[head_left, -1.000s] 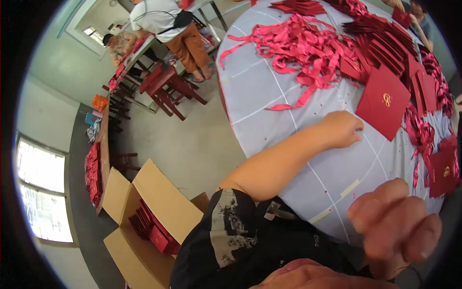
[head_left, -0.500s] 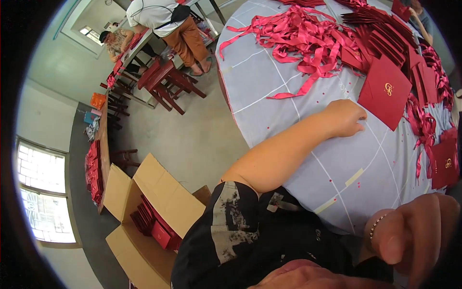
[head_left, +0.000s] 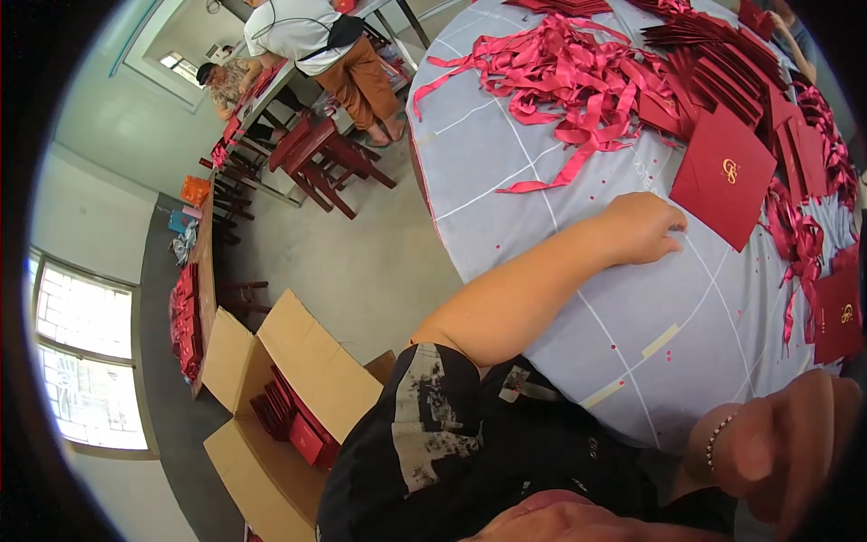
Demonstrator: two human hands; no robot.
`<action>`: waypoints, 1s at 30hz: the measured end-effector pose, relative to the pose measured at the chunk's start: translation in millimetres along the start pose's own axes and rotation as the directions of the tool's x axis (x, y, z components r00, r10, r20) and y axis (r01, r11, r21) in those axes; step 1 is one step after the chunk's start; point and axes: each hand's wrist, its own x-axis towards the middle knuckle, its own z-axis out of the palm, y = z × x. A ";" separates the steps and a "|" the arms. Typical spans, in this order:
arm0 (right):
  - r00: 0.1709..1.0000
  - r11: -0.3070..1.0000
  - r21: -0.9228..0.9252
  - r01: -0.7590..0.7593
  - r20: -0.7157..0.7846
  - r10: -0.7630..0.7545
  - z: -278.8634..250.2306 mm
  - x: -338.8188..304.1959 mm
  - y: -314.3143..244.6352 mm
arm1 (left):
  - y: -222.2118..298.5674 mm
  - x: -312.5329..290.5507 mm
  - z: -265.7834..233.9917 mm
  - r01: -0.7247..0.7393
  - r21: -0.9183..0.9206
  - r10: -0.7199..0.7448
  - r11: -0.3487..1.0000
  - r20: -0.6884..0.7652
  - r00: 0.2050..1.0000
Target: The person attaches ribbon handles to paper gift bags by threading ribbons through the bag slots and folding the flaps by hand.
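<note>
My left hand point(head_left: 646, 228) rests on the cloth-covered round table, its fingers bent and a gap between thumb and forefinger; nothing shows in it. Just right of it lies a flat red square paper piece point(head_left: 722, 179) with a gold emblem, apart from the fingertips. My right hand point(head_left: 786, 443), beaded bracelet at the wrist, is raised close at the lower right. Its fingers are blurred and partly cut off by the rim, so what they hold, if anything, is hidden. Beyond my left hand spreads a heap of pink-red ribbons point(head_left: 564, 77).
Stacks of red folded paper pieces point(head_left: 722, 77) and more ribbons cover the table's far right. An open cardboard box point(head_left: 316, 361) with red pieces stands at left. Red stools point(head_left: 330, 163) and people at another table point(head_left: 262, 95) are farther back. Another person's arm point(head_left: 795, 45) shows top right.
The whole view has shifted slightly. My left hand keeps its place beside the red square piece. My right hand sits slightly farther right in the picture, its fingers more blurred.
</note>
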 end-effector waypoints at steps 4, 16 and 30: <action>1.000 1.000 0.012 0.005 0.011 -0.005 -3.4 0.3 0.1 | -1.9 0.7 1.4 -0.074 0.033 0.076 0.997 -0.059 0.995; 1.000 1.000 0.021 0.000 -0.008 0.000 2.8 -1.3 -0.6 | 2.9 -1.2 -2.1 0.005 0.018 -0.005 1.000 0.009 1.000; 1.000 0.999 0.029 -0.021 -0.014 0.022 4.2 0.4 0.1 | 1.6 -0.7 -1.3 -0.011 0.012 0.011 1.000 0.014 1.000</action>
